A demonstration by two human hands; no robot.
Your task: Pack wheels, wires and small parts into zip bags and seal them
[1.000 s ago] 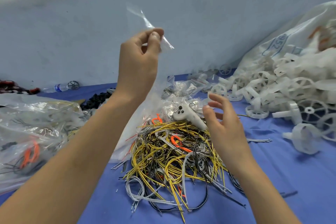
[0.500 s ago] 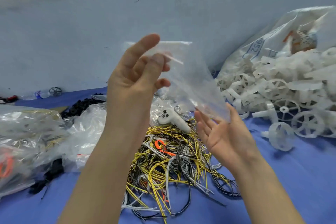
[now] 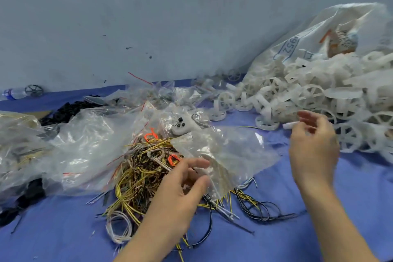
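Left hand (image 3: 180,193): we see it low at centre, thumb and fingers pinching the near edge of a clear zip bag (image 3: 229,153).
Clear zip bag: it lies spread flat over the right side of the wire pile; we make out nothing inside it.
Right hand (image 3: 312,151): raised just before the wheel heap, fingers curled, fingertips pinching a small white tube-like part (image 3: 290,125); blur hides its exact shape.
Wire pile (image 3: 144,172): a loose tangle of yellow, black, white and grey wires with a few orange pieces, resting on the blue cloth (image 3: 350,193), partly under the zip bag.
White controller-shaped part (image 3: 182,126): it sits at the far edge of the wire pile, dark buttons facing up.
Large white sack (image 3: 331,34): it lies open at the right against the wall, with blue print on its side; white plastic wheels (image 3: 319,100) spill from it onto the cloth.
Crumpled clear bags (image 3: 85,144): a heap at the left, just beside the wires; we glimpse yellow wires and orange and red bits through the film.
Small filled bags (image 3: 161,93): a cluster behind the wire pile; their contents are too small for us to tell.
Black parts (image 3: 68,109): a dark heap behind the clear bags.
Bottle (image 3: 12,93): it lies at the far left by the wall, a dark wheel (image 3: 34,90) just beside it.
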